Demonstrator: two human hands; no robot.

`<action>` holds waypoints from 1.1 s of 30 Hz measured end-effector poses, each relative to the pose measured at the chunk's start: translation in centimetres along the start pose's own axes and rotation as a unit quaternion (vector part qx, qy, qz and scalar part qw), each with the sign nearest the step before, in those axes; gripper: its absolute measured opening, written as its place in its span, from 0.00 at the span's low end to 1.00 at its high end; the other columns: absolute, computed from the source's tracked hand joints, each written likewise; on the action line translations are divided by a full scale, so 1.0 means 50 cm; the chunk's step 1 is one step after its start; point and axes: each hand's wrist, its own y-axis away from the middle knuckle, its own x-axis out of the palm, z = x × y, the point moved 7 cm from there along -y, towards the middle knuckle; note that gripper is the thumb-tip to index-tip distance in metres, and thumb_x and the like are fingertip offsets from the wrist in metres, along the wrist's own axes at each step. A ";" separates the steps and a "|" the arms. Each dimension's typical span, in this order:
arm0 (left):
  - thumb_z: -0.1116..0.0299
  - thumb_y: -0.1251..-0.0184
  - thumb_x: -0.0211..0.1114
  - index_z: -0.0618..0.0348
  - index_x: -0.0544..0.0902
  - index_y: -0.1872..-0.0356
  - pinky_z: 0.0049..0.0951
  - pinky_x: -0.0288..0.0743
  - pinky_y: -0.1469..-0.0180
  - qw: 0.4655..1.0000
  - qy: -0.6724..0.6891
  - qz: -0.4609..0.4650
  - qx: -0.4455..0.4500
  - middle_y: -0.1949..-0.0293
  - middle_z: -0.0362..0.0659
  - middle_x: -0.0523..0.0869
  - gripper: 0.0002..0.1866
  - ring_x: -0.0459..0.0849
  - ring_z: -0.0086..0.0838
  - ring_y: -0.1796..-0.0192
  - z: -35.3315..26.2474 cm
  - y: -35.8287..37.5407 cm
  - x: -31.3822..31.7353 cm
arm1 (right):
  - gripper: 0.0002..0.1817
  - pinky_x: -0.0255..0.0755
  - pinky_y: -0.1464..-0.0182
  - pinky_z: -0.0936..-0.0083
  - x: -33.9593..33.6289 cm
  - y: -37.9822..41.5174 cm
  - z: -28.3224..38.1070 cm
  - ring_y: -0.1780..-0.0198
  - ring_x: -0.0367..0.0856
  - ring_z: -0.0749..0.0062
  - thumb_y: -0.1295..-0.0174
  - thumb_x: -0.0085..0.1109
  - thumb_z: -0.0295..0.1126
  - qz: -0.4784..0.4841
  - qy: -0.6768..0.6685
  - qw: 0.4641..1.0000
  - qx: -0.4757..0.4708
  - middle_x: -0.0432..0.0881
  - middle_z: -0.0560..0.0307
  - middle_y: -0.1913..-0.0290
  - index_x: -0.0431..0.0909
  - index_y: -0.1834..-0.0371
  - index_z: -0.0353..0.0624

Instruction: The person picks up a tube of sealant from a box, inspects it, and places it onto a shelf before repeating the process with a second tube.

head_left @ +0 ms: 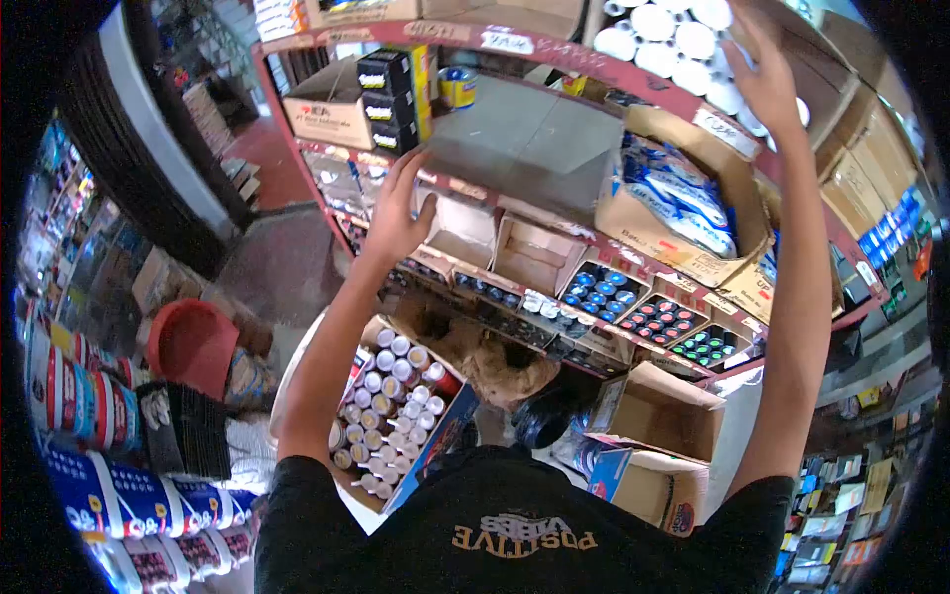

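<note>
My left hand (399,215) rests at the shelf's front edge, thumb and fingers apart and nothing in it. Just above its fingertips stand stacked small black boxes (388,102) beside a yellow one. High on the right, my right hand (766,84) reaches to a group of white round-topped containers (661,38) on the top shelf. Its fingers are stretched out along their right side, overlapping some of them. Under that arm, an open cardboard box (661,238) holds blue-and-white packets (678,193).
Small cardboard bins with blue, red and green-capped cans (600,290) line the lower shelf. Below my left arm is a box of white-capped containers (391,406). Opened cartons (661,421) lie at the lower right. A red plastic tub (193,342) stands on the left.
</note>
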 end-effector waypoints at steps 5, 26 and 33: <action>0.74 0.33 0.67 0.58 0.74 0.29 0.46 0.72 0.29 0.932 0.045 0.028 -0.358 0.35 0.58 0.79 0.29 0.77 0.56 0.32 0.168 0.310 -0.071 | 0.22 0.74 0.34 0.69 0.000 0.098 0.175 0.40 0.86 0.62 0.26 0.59 0.37 -0.118 -0.001 0.990 -0.070 0.89 0.45 0.43 0.80 0.29 0.51; 0.69 0.32 0.66 0.62 0.78 0.33 0.40 0.81 0.44 0.721 -0.066 -0.036 -0.689 0.44 0.53 0.88 0.26 0.89 0.41 0.46 0.112 1.180 -0.211 | 0.13 0.83 0.50 0.67 0.611 1.026 1.081 0.51 0.92 0.60 0.27 0.59 0.31 0.552 -0.573 0.559 0.235 0.91 0.46 0.52 0.85 0.44 0.38; 0.63 0.33 0.69 0.62 0.75 0.31 0.41 0.81 0.43 0.725 -0.142 -0.077 -0.669 0.43 0.57 0.88 0.31 0.90 0.46 0.45 0.262 1.222 -0.253 | 0.20 0.82 0.45 0.70 0.724 1.074 1.188 0.45 0.89 0.65 0.29 0.65 0.33 0.639 -0.513 0.516 0.249 0.89 0.48 0.44 0.80 0.38 0.37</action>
